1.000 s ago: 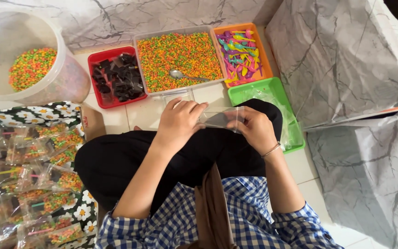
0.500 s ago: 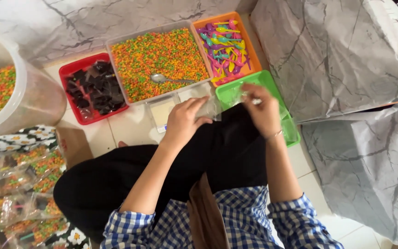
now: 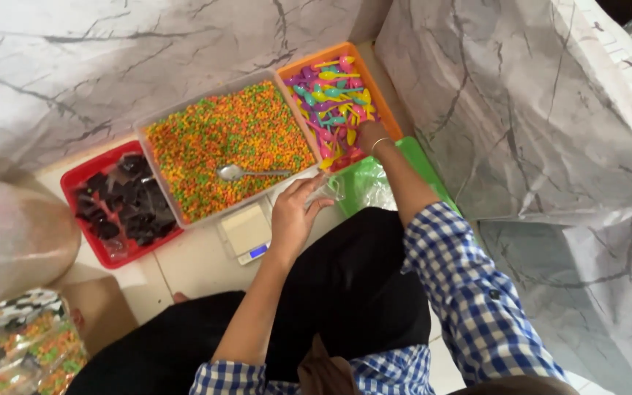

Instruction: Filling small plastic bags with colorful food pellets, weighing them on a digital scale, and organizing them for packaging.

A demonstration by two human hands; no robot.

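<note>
Clear bag [image 3: 325, 192] pinched in the left hand [image 3: 292, 214] should stay open while the right hand [image 3: 369, 137], grip unclear, picks one plastic spoon from the orange tray [image 3: 385, 110].

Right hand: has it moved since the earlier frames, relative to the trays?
Yes. The right hand has left the person's lap, crossed the green tray and now reaches into the orange tray of coloured plastic spoons.
</note>
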